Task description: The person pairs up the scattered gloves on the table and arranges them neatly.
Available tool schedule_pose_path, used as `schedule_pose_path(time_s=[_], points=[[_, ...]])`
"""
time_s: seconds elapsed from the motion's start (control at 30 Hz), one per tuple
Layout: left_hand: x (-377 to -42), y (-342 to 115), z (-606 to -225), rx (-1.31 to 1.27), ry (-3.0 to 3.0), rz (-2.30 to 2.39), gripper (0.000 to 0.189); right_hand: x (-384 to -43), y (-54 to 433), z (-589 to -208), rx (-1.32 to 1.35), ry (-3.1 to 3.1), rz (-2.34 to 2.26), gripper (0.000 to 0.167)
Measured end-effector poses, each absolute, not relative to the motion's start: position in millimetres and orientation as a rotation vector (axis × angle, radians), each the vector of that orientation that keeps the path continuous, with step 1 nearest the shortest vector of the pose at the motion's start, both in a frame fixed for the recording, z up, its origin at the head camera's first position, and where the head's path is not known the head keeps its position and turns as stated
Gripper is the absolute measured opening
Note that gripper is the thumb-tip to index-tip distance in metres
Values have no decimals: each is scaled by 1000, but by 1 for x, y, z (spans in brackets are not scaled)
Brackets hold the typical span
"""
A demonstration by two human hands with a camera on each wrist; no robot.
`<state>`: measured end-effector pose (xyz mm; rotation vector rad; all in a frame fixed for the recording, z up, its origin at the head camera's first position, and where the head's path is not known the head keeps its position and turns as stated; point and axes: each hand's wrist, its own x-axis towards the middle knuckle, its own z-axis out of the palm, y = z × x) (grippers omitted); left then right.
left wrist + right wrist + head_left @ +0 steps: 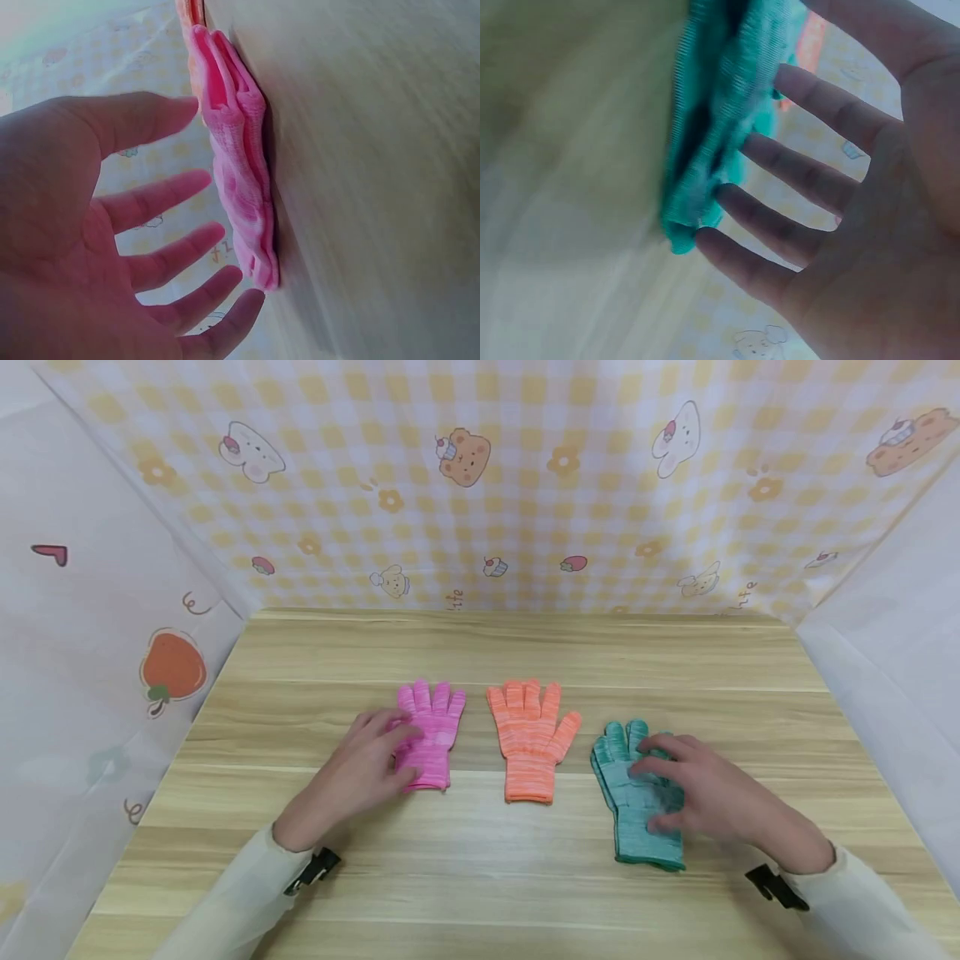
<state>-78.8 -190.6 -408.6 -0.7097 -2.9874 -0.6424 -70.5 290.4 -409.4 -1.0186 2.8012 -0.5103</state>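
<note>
Three sets of knitted gloves lie on the wooden table, fingers toward the back. My left hand (369, 766) hovers over the left edge of the pink gloves (431, 743), its fingers spread. In the left wrist view the pink gloves (240, 161) show as two stacked layers, fingertips close beside them. An orange glove (529, 739) lies flat in the middle, apart from both hands. On the right, my right hand (708, 789) is over the teal gloves (633, 806), fingers loosely spread. The right wrist view has its fingertips right at the layered teal gloves (724, 120).
The wooden table (480, 893) runs back to a yellow checked cloth (525, 518) with cartoon animals. White printed cloth (90, 610) hangs at the left, and plain white cloth (900, 610) at the right. A black strap clip (313, 870) sits at the left cuff, another at the right.
</note>
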Motion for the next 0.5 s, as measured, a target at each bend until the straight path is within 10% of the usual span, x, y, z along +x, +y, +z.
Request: schedule_pose_path(time_s=[0.5], points=[[-81, -191, -416, -733, -3054, -636, 49, -90, 297, -425, -1014, 2827, -580, 57]])
